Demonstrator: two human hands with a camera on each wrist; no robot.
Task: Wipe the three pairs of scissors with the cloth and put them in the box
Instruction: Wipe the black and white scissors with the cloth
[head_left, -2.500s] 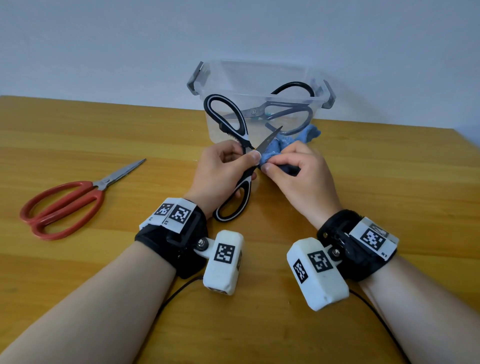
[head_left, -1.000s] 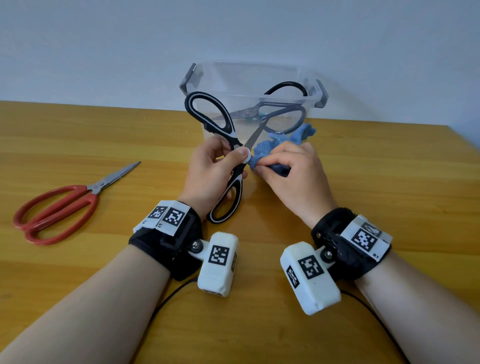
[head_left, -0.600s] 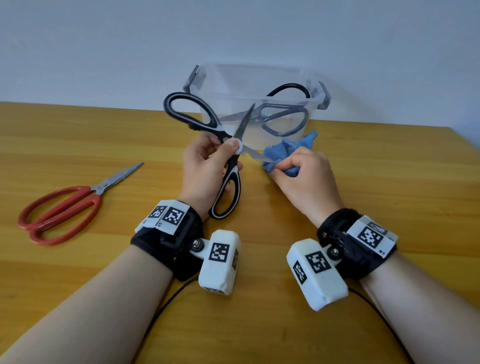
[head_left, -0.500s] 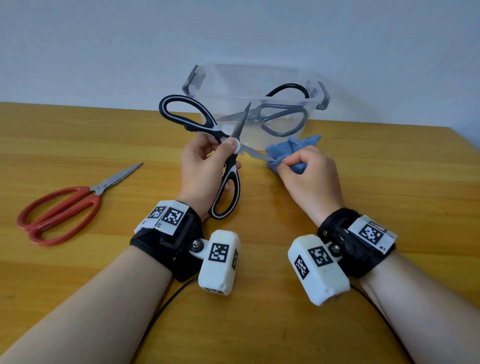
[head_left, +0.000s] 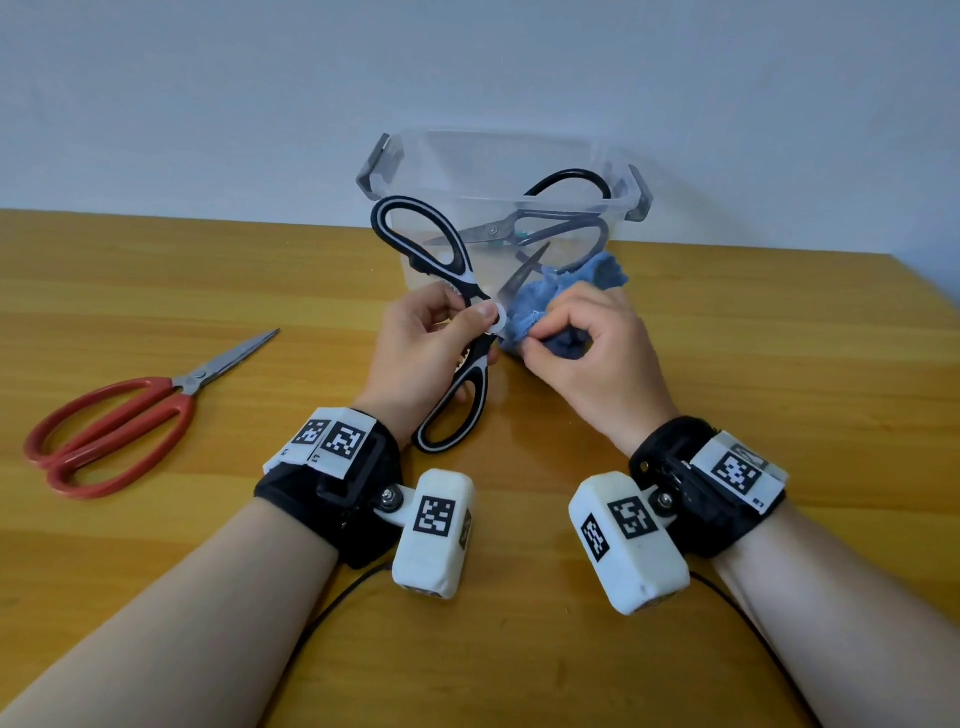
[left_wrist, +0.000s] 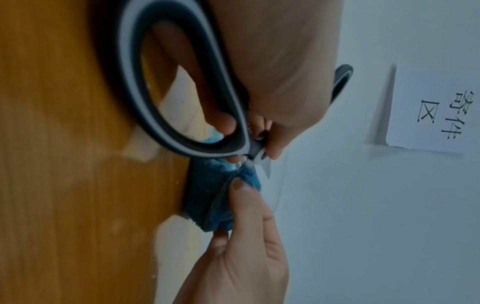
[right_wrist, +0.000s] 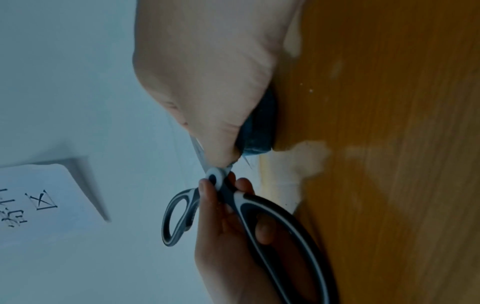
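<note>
Head view. We take the clear box (head_left: 519, 156) at the far side of the table (head_left: 779, 364) as our reference. A dark-handled pair of scissors (head_left: 561, 223) lies inside it. Directly in front of the box, the left hand (head_left: 421, 348) grips the black-and-white scissors (head_left: 457, 312) near the pivot, thumb on the white pivot disc, blades spread, one handle loop raised against the box's front wall and the other pointing back toward the wrist. Just right of that hand, still in front of the box, the right hand (head_left: 587, 353) has its fingers curled round the blue cloth (head_left: 566, 301), which is bunched over one blade; the other blade tip rises above the cloth toward the box. The red scissors (head_left: 119, 421) lie flat and closed, well to the left of the box.

Left wrist view. We see the left hand (left_wrist: 280, 67) closed around the black-and-white scissors (left_wrist: 182, 115) at the handle neck. The right hand (left_wrist: 241, 257) pinches the blue cloth (left_wrist: 210, 195) against the blade just past the pivot. The cloth touches the table (left_wrist: 52, 164).

Right wrist view. We see the right hand (right_wrist: 207, 82) clamped on the blue cloth (right_wrist: 259, 131), which touches the table (right_wrist: 389, 164). The left hand (right_wrist: 228, 236) holds the black-and-white scissors (right_wrist: 272, 214) at the pivot. A paper sign (right_wrist: 39, 205) hangs on the wall.
</note>
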